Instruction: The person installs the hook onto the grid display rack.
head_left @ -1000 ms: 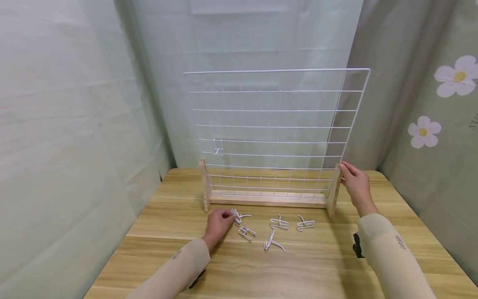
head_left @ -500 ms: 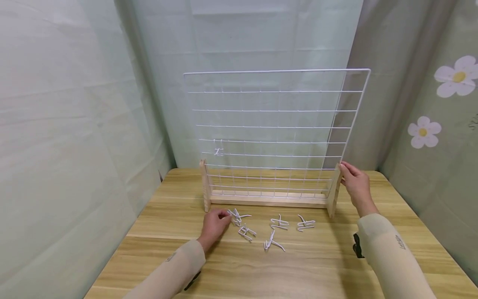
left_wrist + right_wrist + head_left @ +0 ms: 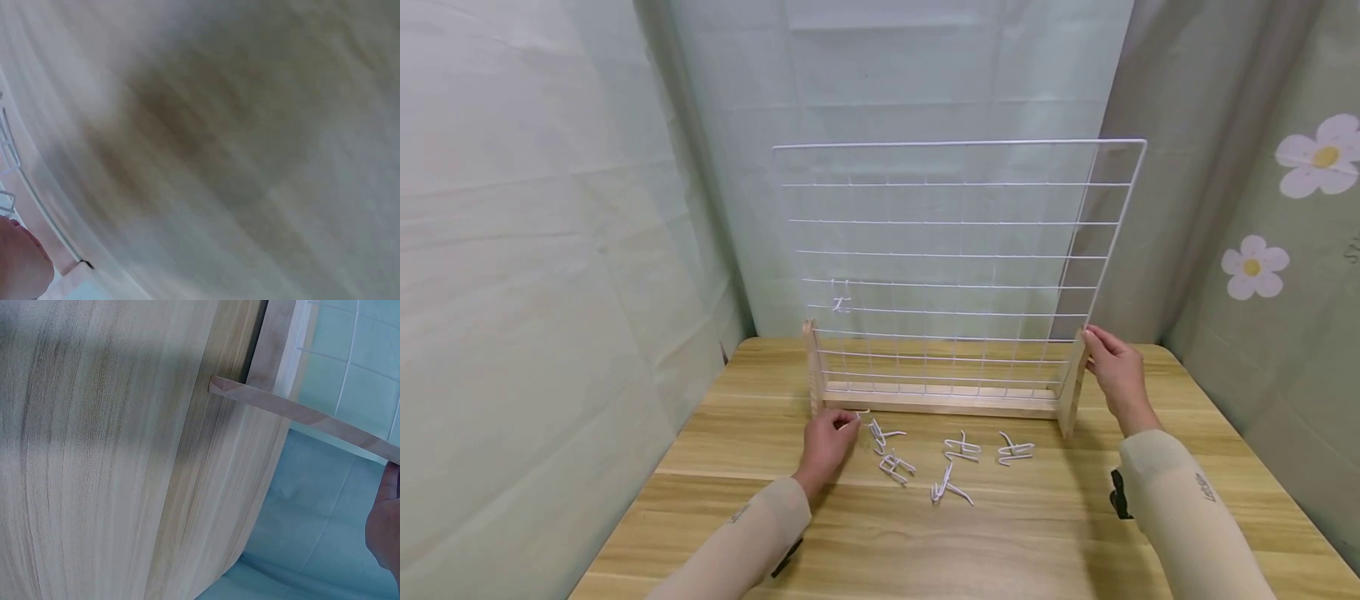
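Observation:
In the head view, my left hand [image 3: 826, 446] pinches a small white wire hook [image 3: 862, 413] just in front of the rack's left foot; the fingers partly hide it. Close by on the table lie several similar hooks, the nearest being a white wire hook [image 3: 885, 436]. My right hand [image 3: 1116, 375] grips the top of the right wooden upright [image 3: 1071, 387] of a white wire grid rack [image 3: 955, 255]. One hook [image 3: 839, 303] hangs on the grid's left side. In the right wrist view, fingers [image 3: 384, 528] meet the upright's end. The left wrist view shows only part of my hand [image 3: 24, 259].
A wooden base bar [image 3: 940, 402] joins the two uprights, with the left upright [image 3: 814, 367] at the other end. All stands on a wood-grain table [image 3: 1000, 542]. Pale curtains [image 3: 587, 250] surround it at the left, back and right.
My left hand has drawn one hook out from beside another, moving left and then slightly up toward the rack's base. My right hand stays on the upright.

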The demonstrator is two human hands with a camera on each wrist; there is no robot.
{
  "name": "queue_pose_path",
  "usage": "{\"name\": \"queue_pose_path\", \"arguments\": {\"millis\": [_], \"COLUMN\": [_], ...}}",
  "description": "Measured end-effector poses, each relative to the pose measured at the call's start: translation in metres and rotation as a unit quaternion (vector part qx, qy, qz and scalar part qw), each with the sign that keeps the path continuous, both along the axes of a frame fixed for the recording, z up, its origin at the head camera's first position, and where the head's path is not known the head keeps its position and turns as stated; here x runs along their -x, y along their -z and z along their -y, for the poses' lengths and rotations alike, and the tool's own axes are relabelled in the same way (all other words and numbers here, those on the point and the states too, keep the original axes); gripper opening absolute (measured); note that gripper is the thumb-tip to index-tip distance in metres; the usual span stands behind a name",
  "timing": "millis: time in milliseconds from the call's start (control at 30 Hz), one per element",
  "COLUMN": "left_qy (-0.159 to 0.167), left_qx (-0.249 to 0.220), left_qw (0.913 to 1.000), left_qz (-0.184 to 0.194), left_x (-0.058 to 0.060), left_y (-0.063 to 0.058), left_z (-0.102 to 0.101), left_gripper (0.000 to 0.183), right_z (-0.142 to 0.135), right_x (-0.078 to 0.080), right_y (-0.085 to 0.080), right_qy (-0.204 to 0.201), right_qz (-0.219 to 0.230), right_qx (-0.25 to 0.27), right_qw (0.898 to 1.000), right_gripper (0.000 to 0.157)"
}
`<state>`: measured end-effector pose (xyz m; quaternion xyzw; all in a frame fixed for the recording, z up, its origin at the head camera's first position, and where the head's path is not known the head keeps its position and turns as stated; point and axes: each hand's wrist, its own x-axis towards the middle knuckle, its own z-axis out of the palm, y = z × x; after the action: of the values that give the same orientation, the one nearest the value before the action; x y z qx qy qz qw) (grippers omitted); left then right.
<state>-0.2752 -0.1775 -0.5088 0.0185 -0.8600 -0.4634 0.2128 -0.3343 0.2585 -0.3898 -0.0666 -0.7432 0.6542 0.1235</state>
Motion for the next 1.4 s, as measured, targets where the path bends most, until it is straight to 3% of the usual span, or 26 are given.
{"name": "queue_pose_path", "arguments": {"millis": [200, 433, 567, 933, 1067, 1400], "left_qy": [-0.006, -0.022, -0.035, -0.054, -0.072, -0.098], "left_qx": [-0.016, -0.047, -0.054, -0.02, -0.001, -0.035], "left_qw": [0.9997, 0.9987, 0.9976, 0.9915, 0.9866, 0.98], "left_qz": [-0.016, 0.0, -0.026, -0.117, -0.147, -0.17], "left_x": [0.004, 0.008, 0.012, 0.018, 0.02, 0.021], "left_y": [-0.006, -0.017, -0.024, -0.042, -0.045, -0.062], "left_z": [-0.004, -0.012, -0.017, -0.034, -0.04, -0.056], "left_gripper": [0.004, 0.006, 0.006, 0.005, 0.005, 0.006], "right_z": [0.0, -0.001, -0.002, -0.001, -0.001, -0.002], "right_x": [0.0, -0.001, 0.0, -0.001, -0.001, 0.0], "right_y": [0.002, 0.002, 0.001, 0.002, 0.003, 0.003], "right_qy": [-0.007, -0.012, -0.011, -0.01, -0.01, -0.01], "right_qz": [-0.024, -0.025, -0.014, -0.01, -0.018, -0.024], "right_qx": [0.023, 0.032, 0.024, 0.008, 0.033, 0.046], "right_qw": [0.999, 0.999, 1.0, 1.0, 0.999, 0.999], "right_gripper": [0.059, 0.06, 0.061, 0.062, 0.061, 0.055]}}
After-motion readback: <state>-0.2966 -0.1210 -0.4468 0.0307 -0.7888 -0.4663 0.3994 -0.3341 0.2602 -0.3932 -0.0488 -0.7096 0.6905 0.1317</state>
